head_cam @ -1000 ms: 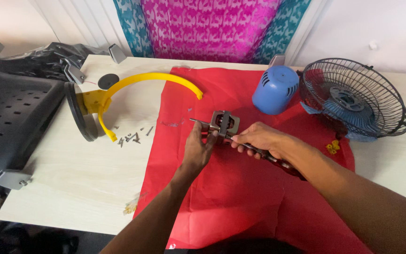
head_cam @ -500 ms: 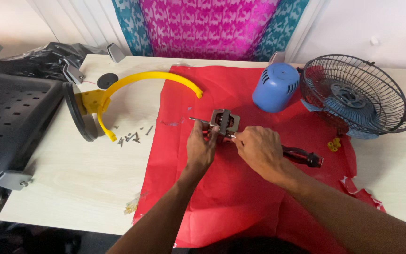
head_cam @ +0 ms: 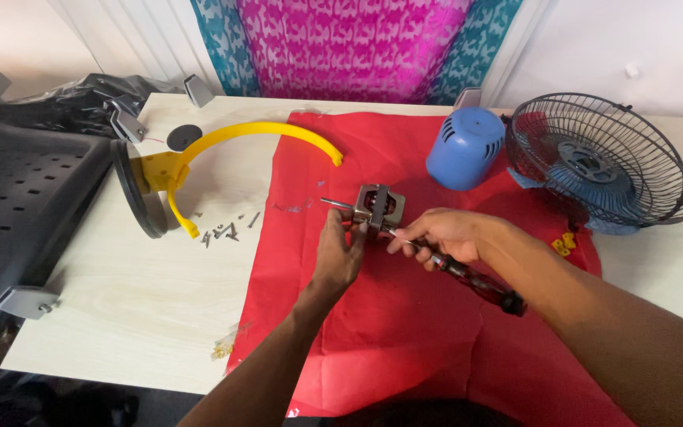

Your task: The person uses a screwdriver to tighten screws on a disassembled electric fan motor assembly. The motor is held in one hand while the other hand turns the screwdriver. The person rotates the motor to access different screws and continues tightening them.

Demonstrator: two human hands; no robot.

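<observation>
The left hand (head_cam: 340,251) grips the motor (head_cam: 379,208) just above the red cloth (head_cam: 405,348); the right hand (head_cam: 442,235), beside it, is clenched on a screwdriver (head_cam: 468,277) whose tip meets the motor. Beyond the right hand stand a blue cap (head_cam: 465,148) and a fan cage (head_cam: 594,162). Left of the left hand, loose screws (head_cam: 227,229) and a yellow bracket (head_cam: 223,150) lie on the table (head_cam: 120,300). The tip's contact point is hard to make out.

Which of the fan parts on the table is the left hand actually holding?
The small grey metal motor frame, gripped by the left hand over the red cloth; the blue motor cover and wire fan guard lie untouched.
</observation>
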